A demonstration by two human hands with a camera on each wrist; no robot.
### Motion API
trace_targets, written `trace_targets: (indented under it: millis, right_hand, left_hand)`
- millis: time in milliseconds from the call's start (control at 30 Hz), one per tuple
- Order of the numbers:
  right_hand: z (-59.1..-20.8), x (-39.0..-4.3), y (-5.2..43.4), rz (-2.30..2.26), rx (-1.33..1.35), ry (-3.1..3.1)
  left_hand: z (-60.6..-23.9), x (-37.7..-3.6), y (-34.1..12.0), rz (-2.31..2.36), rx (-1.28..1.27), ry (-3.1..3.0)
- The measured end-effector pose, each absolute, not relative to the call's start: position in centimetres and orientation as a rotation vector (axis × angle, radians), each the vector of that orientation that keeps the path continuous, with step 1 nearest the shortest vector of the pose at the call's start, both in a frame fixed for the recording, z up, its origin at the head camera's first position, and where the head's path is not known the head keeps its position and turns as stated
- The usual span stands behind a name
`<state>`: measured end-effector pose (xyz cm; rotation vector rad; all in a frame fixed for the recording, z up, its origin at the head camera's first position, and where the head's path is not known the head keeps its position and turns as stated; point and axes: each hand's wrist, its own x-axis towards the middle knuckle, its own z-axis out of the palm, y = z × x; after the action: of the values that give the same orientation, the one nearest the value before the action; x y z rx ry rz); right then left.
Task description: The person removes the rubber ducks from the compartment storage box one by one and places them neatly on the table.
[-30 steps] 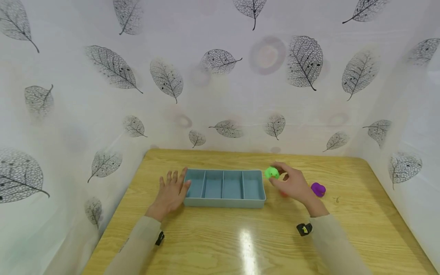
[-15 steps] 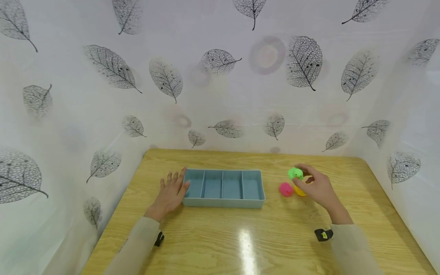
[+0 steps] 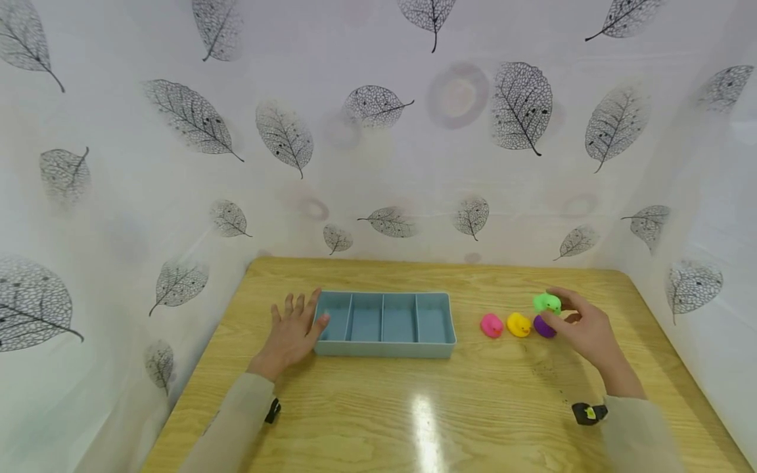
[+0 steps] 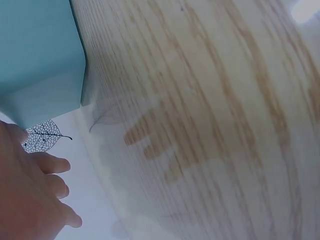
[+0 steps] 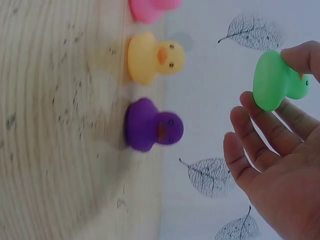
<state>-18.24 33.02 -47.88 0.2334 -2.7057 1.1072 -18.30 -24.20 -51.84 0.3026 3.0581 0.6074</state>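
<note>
Between thumb and fingers, my right hand [image 3: 584, 328] pinches a green rubber duck [image 3: 547, 303] at the right of the head view. The right wrist view shows this green duck [image 5: 272, 82] held clear above the table. Just below the hand stands a purple rubber duck [image 3: 543, 327], partly covered in the head view. A yellow rubber duck [image 3: 518, 324] and a pink rubber duck [image 3: 491, 325] stand in a row to its left. With fingers spread, my left hand [image 3: 290, 338] rests at the left end of a blue-grey divided tray [image 3: 384, 350], thumb over its rim.
The tray's several compartments hold nothing visible. The wooden table [image 3: 367, 407] extends in front of it, with a bright light reflection. A white leaf-print cloth [image 3: 378, 177] hangs behind and at both sides. Small dark specks [image 5: 70, 65] mark the table near the ducks.
My right hand has carried the green duck rightward from beside the tray, past the pink and yellow ducks, to over the purple one. My left hand has stayed at the tray.
</note>
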Motion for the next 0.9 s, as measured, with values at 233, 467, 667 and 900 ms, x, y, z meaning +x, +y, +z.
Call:
trace_targets:
  millis: [233,467,667,900]
  right_hand:
    - [-48.4,-17.9,35.3,1.072,0.142,-2.733]
    - [-49.0,-18.2,37.4,1.084,0.136,-2.759]
    - [-50.0,-18.2,38.7,1.113,0.097,-2.783]
    - [-51.3,-18.4,39.5,1.079,-0.022,-2.891]
  left_hand:
    - [-51.9,-18.2,-24.2,0.612,0.297,3.053]
    - [-51.7,-18.1,-24.2,0.633,0.285,3.04]
    - [-51.9,-18.2,-24.2,0.639,0.287,3.044]
    - [-52.1,-18.4,-24.3,0.614,0.284,3.053]
